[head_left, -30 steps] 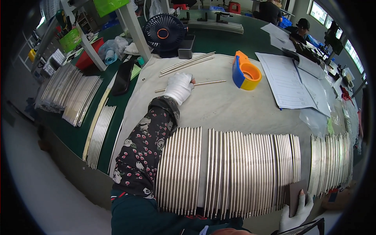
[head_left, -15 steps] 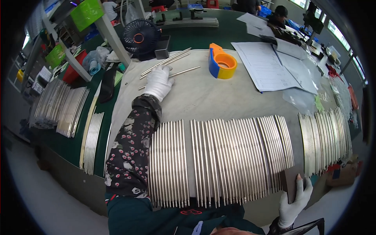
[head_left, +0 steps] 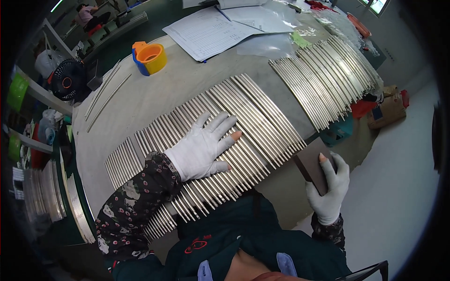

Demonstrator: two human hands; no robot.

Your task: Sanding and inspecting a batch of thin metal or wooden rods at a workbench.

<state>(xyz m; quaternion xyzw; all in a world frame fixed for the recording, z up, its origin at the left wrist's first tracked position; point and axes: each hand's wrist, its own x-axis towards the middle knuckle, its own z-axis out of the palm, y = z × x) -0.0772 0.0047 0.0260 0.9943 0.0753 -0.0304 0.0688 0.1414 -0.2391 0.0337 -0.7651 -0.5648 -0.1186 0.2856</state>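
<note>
Pale-topped table [head_left: 145, 100] bears a central row of slender, silvery metal rods [head_left: 255, 124]: presumably stiff, slippery, prone to roll; best gripped mid-length. White-gloved left hand [head_left: 199, 150] lies spread across them. White-gloved right hand [head_left: 332, 192] pinches a flat, brown, rectangular block [head_left: 310, 161], likely light, beside the row's right end.

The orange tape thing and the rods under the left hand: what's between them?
Just bare pale tabletop lies between the tape dispenser and the rods under the left hand; the head view shows it.
</note>
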